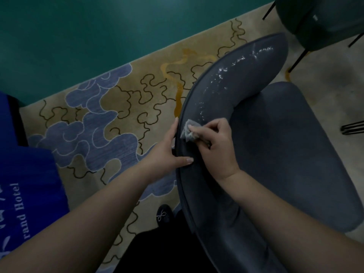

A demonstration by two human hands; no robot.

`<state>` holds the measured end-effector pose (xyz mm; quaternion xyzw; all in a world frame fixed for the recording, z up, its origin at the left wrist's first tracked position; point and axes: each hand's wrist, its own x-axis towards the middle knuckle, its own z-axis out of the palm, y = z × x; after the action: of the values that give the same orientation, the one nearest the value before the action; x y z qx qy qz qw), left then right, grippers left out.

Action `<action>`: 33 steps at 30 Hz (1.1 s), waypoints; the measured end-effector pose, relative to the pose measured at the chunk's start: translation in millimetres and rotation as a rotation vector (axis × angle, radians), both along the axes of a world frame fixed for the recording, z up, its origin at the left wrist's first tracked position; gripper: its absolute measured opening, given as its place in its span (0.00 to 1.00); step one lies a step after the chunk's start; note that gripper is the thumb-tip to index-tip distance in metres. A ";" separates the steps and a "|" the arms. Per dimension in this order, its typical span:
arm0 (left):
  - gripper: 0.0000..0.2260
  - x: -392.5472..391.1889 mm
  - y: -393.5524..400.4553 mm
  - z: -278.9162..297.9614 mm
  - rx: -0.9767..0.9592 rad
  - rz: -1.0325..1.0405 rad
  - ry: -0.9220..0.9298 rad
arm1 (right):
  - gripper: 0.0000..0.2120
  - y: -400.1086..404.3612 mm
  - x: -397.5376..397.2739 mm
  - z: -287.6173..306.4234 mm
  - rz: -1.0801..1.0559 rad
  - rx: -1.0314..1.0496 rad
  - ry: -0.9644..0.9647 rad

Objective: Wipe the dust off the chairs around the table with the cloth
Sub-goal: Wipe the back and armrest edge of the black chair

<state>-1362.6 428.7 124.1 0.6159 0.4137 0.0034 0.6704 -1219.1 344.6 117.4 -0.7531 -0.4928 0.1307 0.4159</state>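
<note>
Blue fabric with white lettering [23,194] sits at the far left edge of the frame, partly cut off, and next to it the patterned carpet [110,115] runs across the middle with its blue cloud shapes and squiggly dark lines, a plain green strip above it at the top. Moving right, the left hand [169,150] is braced on the outer rim of the chair's curved back, fingers fairly straight along the edge and the thumb pressed flat on the top surface. Just beside it the right hand [214,144] has its fingers curled around a small grey cloth [188,132], bunched up and pressed against the backrest near the rim. That dark grey chair [285,144] fills the centre and right of the frame, and white dusty specks [226,73] trail along the top of its back toward the upper right. A black shoe [164,214] pokes out at bottom centre. Upper right corner has another dark chair [319,14] on thin black legs.
</note>
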 end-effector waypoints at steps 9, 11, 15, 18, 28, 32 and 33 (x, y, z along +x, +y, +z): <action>0.50 6.8 10.8 -4.3 0.006 -0.021 -0.019 | 0.14 35.0 21.4 -0.2 -0.048 -0.027 -0.003; 0.50 10.7 17.7 -5.6 0.000 -0.030 -0.026 | 0.14 25.5 13.4 -3.6 -0.075 -0.019 0.019; 0.51 19.6 34.3 -5.8 0.004 -0.087 -0.037 | 0.15 18.4 13.8 -3.2 -0.024 -0.033 -0.028; 0.51 25.4 46.1 -7.2 -0.031 -0.122 -0.056 | 0.11 51.0 31.1 0.3 -0.077 -0.084 -0.065; 0.52 44.1 87.1 -15.5 -0.043 -0.300 -0.065 | 0.12 61.5 27.3 3.6 -0.165 -0.121 -0.073; 0.52 59.3 107.1 -12.4 -0.031 -0.379 -0.085 | 0.11 83.4 38.1 1.9 -0.261 -0.133 -0.020; 0.53 61.8 111.5 -12.0 -0.037 -0.391 -0.074 | 0.11 78.9 34.1 0.4 -0.277 -0.119 -0.014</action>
<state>-1300.9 540.2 112.2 0.6714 0.2615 -0.1118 0.6844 -1185.1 423.5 117.8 -0.8381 -0.3784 0.0958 0.3812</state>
